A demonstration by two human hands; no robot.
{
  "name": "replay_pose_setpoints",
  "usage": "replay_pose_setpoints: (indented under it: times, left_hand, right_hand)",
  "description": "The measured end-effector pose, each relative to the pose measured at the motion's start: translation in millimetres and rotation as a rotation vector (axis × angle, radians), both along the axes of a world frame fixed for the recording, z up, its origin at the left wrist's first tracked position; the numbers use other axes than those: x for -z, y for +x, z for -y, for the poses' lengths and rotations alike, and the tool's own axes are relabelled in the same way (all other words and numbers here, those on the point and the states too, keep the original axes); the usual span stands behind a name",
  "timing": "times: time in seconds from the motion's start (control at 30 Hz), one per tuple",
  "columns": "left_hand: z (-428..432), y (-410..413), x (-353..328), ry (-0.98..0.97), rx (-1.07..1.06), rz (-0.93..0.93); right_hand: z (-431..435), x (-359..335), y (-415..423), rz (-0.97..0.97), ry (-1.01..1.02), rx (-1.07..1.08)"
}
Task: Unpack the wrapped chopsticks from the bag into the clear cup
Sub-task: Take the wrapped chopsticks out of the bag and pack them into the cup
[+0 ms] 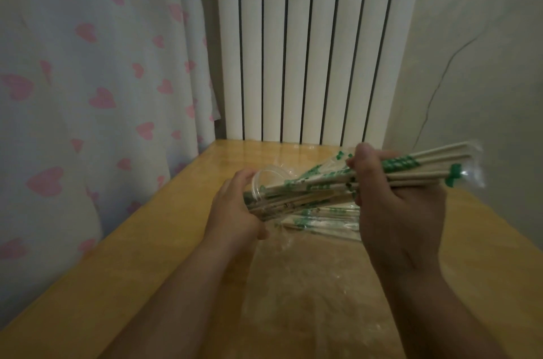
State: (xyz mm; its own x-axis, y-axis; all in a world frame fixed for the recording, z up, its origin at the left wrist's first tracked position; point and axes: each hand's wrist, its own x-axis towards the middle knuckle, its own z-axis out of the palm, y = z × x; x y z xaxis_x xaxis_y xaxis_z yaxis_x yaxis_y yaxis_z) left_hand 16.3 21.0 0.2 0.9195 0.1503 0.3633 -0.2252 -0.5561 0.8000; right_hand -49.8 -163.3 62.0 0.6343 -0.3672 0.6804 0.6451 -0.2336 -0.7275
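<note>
My right hand [393, 200] grips a bundle of wrapped chopsticks [426, 166], pale sticks in clear sleeves with green print, held roughly level above the table. Their left ends reach into the mouth of the clear cup [258, 185], which my left hand [235, 208] holds tipped on its side. More wrapped chopsticks [320, 220] lie below on the table, partly hidden by my right hand. A clear plastic bag [293, 270] lies flat and crumpled on the wood between my forearms.
The wooden table [147, 255] fills the lower view; its left edge runs diagonally beside a white curtain with pink hearts [88, 79]. A white ribbed radiator [308, 44] stands behind the table's far edge, with a pale wall [484, 64] to the right.
</note>
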Motion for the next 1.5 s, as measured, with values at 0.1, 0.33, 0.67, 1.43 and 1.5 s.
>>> replay_pose_setpoints:
  times: [0.1,0.33,0.67,1.43,1.5]
  left_hand:
    - [3.2,-1.9,-0.2,0.047,0.014,0.01]
    - [2.8,-2.3,-0.4,0.069,0.01,0.018]
    - [2.1,-2.6,-1.2,0.092,0.016,0.01]
    - [0.7,-1.1,-0.3,0.078,0.006,0.009]
    - [0.3,-1.1,-0.8,0.07,0.008,0.009]
  right_hand:
    - [-2.7,2.9,1.8,-0.105,-0.07,-0.095]
    - [0.7,2.4,0.7,-0.051,0.091,-0.185]
    - [9.5,5.6,13.0,0.048,-0.16,0.229]
    - [6.5,11.5,23.5,-0.113,-0.489,0.211]
    - [5.6,11.6,21.8,-0.082,-0.444,0.204]
